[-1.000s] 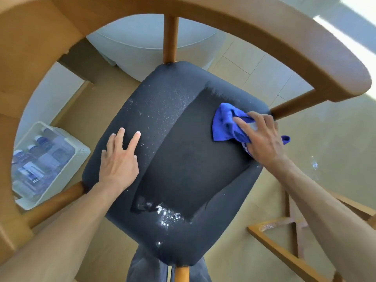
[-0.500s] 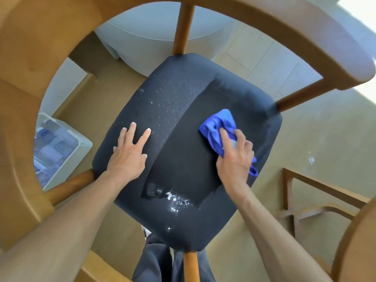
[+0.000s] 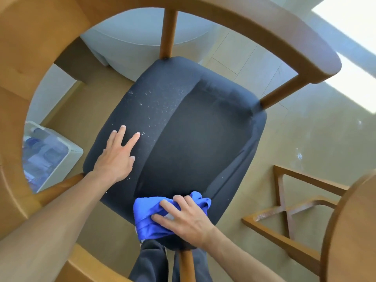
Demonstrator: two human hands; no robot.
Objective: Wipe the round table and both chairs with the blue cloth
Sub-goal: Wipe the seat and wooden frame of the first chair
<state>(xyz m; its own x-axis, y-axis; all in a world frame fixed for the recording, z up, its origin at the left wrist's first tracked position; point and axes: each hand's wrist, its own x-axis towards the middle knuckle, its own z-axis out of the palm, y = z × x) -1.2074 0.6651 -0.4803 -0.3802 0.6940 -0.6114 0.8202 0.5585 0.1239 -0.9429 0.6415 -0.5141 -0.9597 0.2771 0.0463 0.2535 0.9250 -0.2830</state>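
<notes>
1. A white plastic bin [image 3: 50, 157] stands on the floor at far left, seen through the chair's curved wooden back rail [image 3: 234, 19]; its contents are blurred, bluish shapes only.
2. The left hand [image 3: 116, 157] lies flat on the left part of the dark seat cushion [image 3: 195, 127], fingers straight and spread, palm down. It holds nothing.
3. The cushion strip around and above that hand carries fine white specks. The broad band to the right of it reads darker and shows almost none.
4. The blue cloth [image 3: 150, 218] sits at the near edge of the cushion, bunched, with part of it draping over the front rim above a wooden chair leg [image 3: 186, 265].
5. The right hand [image 3: 187, 218] presses down on the cloth. Its fingers are bent over the folds and the thumb lies along the cloth's near side; the fabric is gathered under them.
6. The person's dark trousers [image 3: 150, 263] show below the cushion edge.
7. A wooden cross-braced frame [image 3: 284, 210] stands on the floor at right, and the curved edge of the round table [image 3: 350, 231] fills the lower right corner.
8. Bright light patches fall on the floor [image 3: 317, 139] at upper right.
</notes>
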